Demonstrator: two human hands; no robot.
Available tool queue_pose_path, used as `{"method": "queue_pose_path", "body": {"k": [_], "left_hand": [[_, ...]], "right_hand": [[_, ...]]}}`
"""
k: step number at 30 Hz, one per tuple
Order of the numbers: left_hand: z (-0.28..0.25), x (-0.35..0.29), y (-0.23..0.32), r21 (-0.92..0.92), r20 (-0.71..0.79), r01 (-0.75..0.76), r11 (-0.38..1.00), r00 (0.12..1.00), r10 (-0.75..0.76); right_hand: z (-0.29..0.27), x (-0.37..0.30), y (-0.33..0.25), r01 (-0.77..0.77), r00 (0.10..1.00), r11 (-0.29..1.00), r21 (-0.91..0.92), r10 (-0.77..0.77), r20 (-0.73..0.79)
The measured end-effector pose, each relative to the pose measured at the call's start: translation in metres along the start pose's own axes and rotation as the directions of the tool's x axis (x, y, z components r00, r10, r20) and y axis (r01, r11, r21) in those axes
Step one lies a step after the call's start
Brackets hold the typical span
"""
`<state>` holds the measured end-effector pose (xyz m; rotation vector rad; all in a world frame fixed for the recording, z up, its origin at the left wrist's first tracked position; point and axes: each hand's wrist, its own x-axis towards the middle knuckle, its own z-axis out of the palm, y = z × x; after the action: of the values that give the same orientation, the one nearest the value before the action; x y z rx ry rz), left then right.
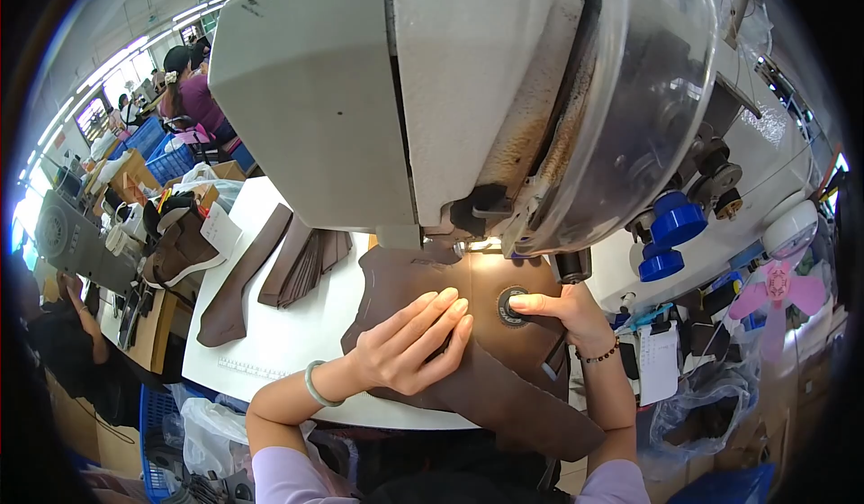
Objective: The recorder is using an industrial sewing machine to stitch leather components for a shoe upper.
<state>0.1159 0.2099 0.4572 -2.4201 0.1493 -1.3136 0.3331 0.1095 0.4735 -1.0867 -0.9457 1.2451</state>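
Brown leather pieces point(409, 281) lie under the head of a large grey sewing machine point(306, 99), lit by its lamp. My left hand point(409, 342) rests on the leather with its fingers stretched out side by side, holding nothing. The thumb of my right hand point(576, 319) lies on a round dark badge point(511, 307) set in the leather. That hand's other fingers are curled and mostly hidden. Below them juts a slim dark object with a pale end point(551, 369), which I cannot identify. A loose flap of leather point(526, 405) hangs toward me over the table edge.
On the white table point(209, 364), left of my work, lie a fanned stack of brown strips point(301, 270) and a longer piece point(236, 301). A brown shoe point(184, 247) stands farther left. Blue knobs point(677, 220) and a pink fan point(778, 292) are at right. Other people sit at left.
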Motion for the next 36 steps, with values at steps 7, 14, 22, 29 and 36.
{"method": "queue_pose_path", "body": {"k": [7,14,22,29,36], "left_hand": [[0.001,0.002,-0.005,0.014,-0.009,0.02,1.0,1.0,-0.02],[0.001,0.002,-0.003,-0.007,-0.003,0.029,1.0,1.0,-0.029],[-0.003,-0.003,-0.002,-0.064,0.088,0.069,0.996,0.994,-0.063],[0.003,-0.018,-0.006,-0.262,0.005,0.143,0.954,0.989,-0.147],[0.0,-0.021,-0.002,-0.228,0.054,0.062,0.972,0.997,-0.051]], "right_hand": [[-0.001,0.007,0.003,0.032,0.999,0.999,-0.041,-0.034,-0.041],[-0.007,0.008,0.006,0.031,0.998,0.995,-0.091,-0.036,-0.057],[-0.016,0.012,0.006,0.029,0.999,0.997,-0.07,-0.027,0.027],[-0.028,0.021,0.005,-0.187,0.941,0.981,0.049,0.165,0.297],[-0.027,0.021,0.004,-0.11,0.942,0.994,0.026,0.096,0.321]]}}
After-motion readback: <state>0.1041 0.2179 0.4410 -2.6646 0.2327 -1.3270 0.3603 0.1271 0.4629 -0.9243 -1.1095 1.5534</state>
